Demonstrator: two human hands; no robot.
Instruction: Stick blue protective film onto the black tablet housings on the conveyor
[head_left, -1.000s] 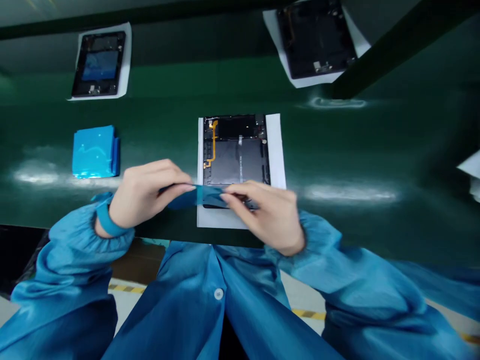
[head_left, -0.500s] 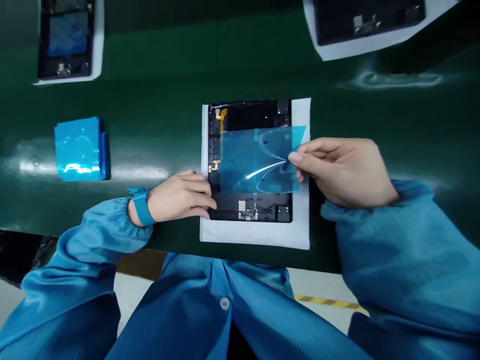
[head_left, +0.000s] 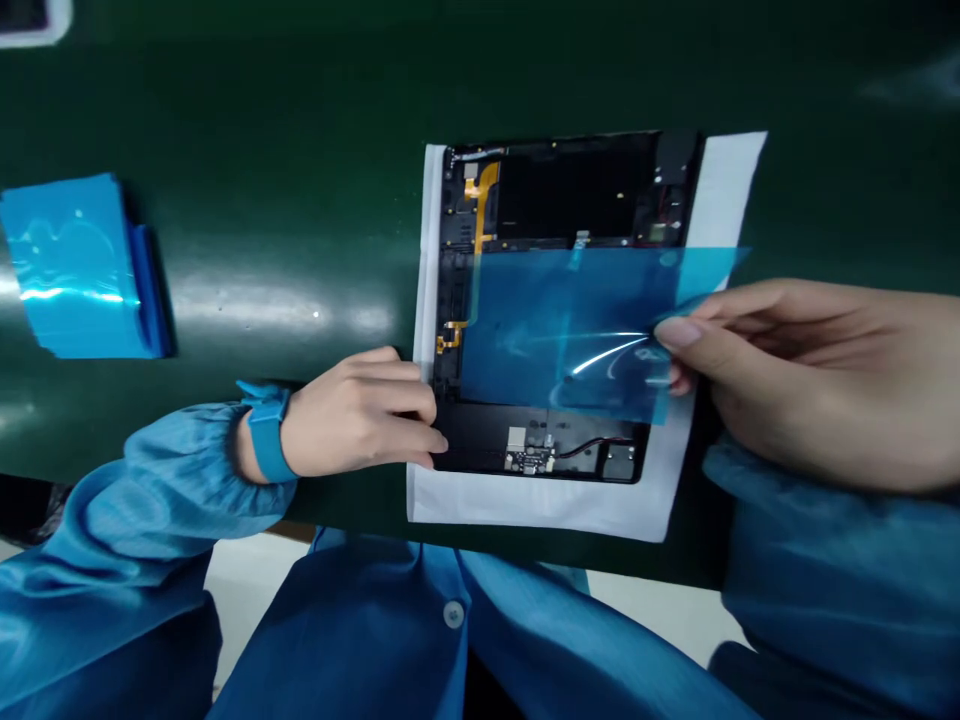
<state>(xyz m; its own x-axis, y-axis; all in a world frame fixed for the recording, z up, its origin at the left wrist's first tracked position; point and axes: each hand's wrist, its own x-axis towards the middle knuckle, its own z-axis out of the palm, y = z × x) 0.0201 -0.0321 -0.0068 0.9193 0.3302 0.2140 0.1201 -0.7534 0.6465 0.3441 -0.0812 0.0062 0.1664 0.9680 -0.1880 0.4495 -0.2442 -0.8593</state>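
Note:
An opened black tablet casing (head_left: 480, 435) with exposed circuit parts and orange ribbon cables lies on a white sheet (head_left: 525, 505). My left hand (head_left: 364, 410) is at its lower left edge, fingers curled, thumb and fingertips against the casing. Between the thumb and fingers of my right hand (head_left: 787, 370) is the right side of a transparent blue film (head_left: 525, 330). That film spans the middle of the casing, creased near the pinch, and its upper right corner reaches past the casing over the white sheet. Whether its left part touches the casing, I cannot tell.
A stack of blue films (head_left: 71, 260) sits on the green table (head_left: 292, 200) at the left. Part of another dark device on a white sheet (head_left: 56, 25) shows at the top left corner. The table's front edge runs close below the casing.
The view has come closer and shifted, so the casing looks larger and the other devices have mostly left the picture. Both hands keep their holds, and the film still covers the casing's middle.

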